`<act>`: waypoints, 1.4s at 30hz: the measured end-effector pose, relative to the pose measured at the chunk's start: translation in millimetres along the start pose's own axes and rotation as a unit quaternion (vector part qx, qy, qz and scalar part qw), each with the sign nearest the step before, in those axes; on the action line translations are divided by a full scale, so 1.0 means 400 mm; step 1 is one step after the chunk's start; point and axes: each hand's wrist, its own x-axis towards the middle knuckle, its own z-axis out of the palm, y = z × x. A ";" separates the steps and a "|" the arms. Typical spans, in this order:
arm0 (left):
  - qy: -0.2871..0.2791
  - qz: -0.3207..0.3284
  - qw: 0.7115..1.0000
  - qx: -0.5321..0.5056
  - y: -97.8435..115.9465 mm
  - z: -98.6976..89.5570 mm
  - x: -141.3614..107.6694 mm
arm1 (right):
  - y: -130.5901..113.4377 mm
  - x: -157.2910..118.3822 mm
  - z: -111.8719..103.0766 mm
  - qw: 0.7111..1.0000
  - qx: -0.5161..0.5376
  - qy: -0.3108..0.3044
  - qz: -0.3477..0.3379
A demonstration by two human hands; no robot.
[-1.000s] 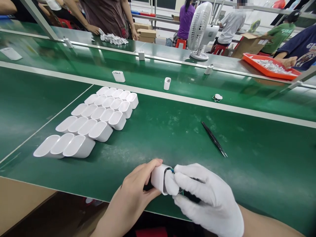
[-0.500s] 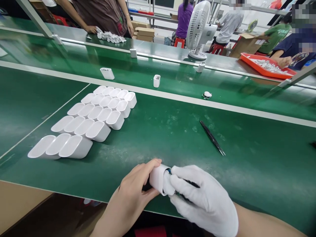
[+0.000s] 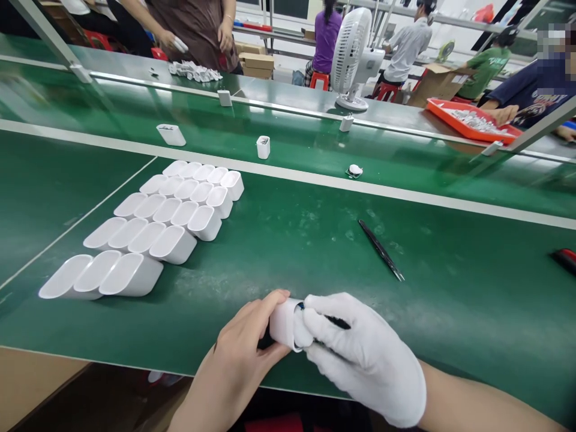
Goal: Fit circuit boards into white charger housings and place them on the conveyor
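Near the front edge of the green table, my bare left hand (image 3: 245,348) grips a white plastic casing (image 3: 282,324) lying on its side, its open end facing right. My right hand (image 3: 364,354), in a white glove, pinches a rounded white part (image 3: 302,329) that sits partly inside that opening. A bit of blue shows at the top of the opening; the rest of the part is hidden by the gloved fingers. Left of my hands stand rows of white open-topped casings (image 3: 130,275). Black tweezers (image 3: 380,249) lie to the right.
Beyond the white strip (image 3: 315,180), a belt bears casings (image 3: 263,147) and a small white-topped part (image 3: 354,171). Farther back are a fan (image 3: 353,54), a red tray (image 3: 472,123) and several people. A red-and-black object (image 3: 564,259) lies at the right edge.
The white part sits deeper in the casing, and my gloved hand has moved slightly left with it. Items on the belt have shifted left in view. Across the belt, a person's hand has lifted a white piece.
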 end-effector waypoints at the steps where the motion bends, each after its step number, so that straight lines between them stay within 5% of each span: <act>1: 0.000 -0.006 1.000 -0.002 0.002 -0.001 0.002 | 0.002 -0.006 -0.002 1.000 -0.022 0.015 -0.001; 6: 0.059 0.026 0.997 0.041 0.010 0.002 0.005 | -0.001 -0.031 -0.005 0.993 -0.024 0.106 0.053; 11: 0.128 0.111 0.982 0.081 0.023 0.017 0.006 | -0.009 -0.023 0.035 0.983 0.030 0.058 0.174; 16: 0.162 0.094 0.982 0.039 0.050 0.029 0.012 | -0.010 -0.002 0.057 0.958 0.158 0.030 0.238; 23: 0.189 0.125 0.973 0.033 0.071 0.033 0.014 | -0.010 0.015 0.054 0.918 0.218 0.089 0.319; 30: 0.192 0.125 0.973 0.040 0.069 0.035 0.010 | -0.005 0.002 0.065 0.918 0.287 0.112 0.251; 33: 0.191 0.126 0.972 0.047 0.072 0.036 0.011 | -0.004 -0.003 0.065 0.908 0.303 0.123 0.262; 38: 0.206 0.091 0.974 0.029 0.082 0.037 0.012 | 0.008 -0.007 0.047 0.884 0.380 0.049 0.266; 42: 0.216 0.074 0.973 0.018 0.081 0.042 0.009 | 0.018 -0.008 0.035 0.861 0.393 0.091 0.309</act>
